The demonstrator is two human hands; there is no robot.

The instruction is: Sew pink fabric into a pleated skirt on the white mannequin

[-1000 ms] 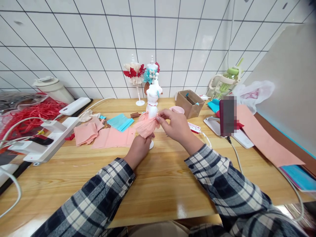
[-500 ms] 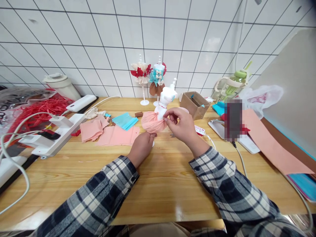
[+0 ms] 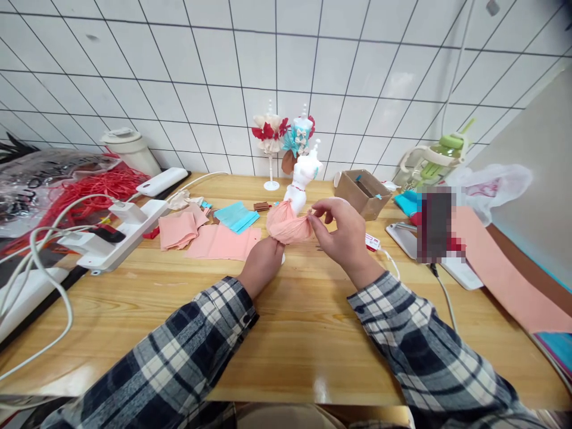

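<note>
Centrally, left hand (image 3: 263, 265) gripping doll stand (image 3: 302, 179) under pink skirt (image 3: 288, 221), right hand (image 3: 344, 232) fingers pinching skirt's right edge, bare table (image 3: 290, 333) nearer.

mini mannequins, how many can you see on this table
3. One white mini mannequin with a pink paper skirt is held in both hands; two dressed ones, red-trimmed and blue-trimmed, stand behind by the tiled wall.

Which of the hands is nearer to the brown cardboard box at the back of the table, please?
Right. The right hand is just in front of the cardboard box; the left hand is farther left, under the pink skirt.
</note>
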